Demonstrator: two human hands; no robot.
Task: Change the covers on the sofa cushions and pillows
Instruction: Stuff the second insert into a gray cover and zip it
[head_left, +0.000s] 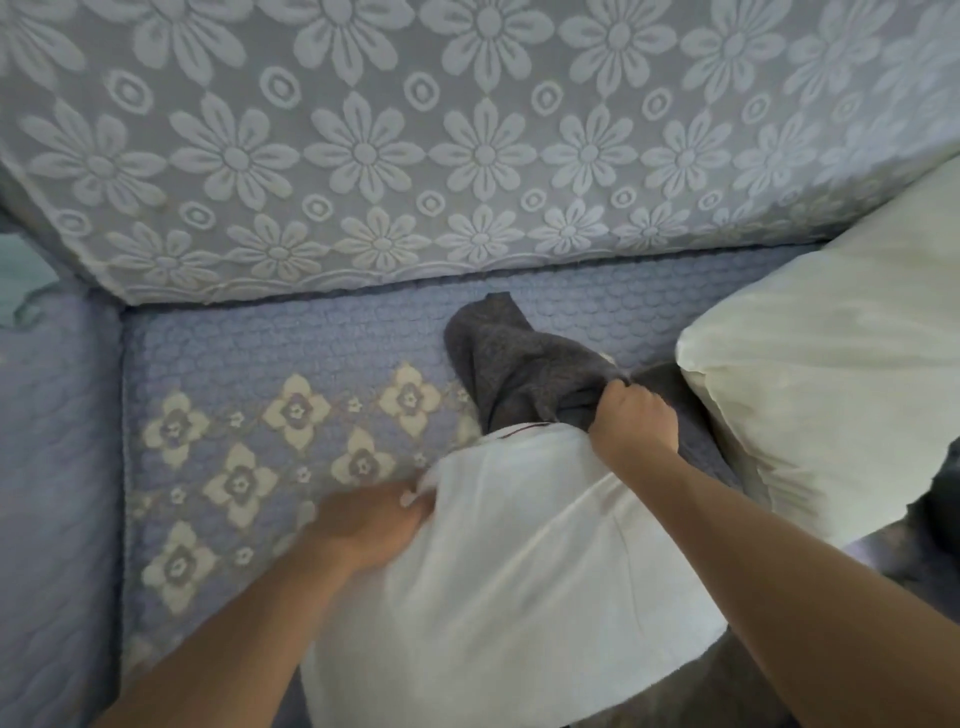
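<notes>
Hands (636, 415) (371, 522) grip grey cover (514, 374), white pillow (519, 561).

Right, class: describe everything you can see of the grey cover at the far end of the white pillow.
The grey cover is a dark, soft, knit-looking fabric, bunched and wrinkled. It sits around the far end of the white pillow, most of which is bare. One loose corner of it points toward the sofa back. It lies on the blue quilted seat. The right hand has a closed grip on its edge; the left hand holds the pillow, not the cover. More grey fabric spreads right, toward a cream pillow.
</notes>
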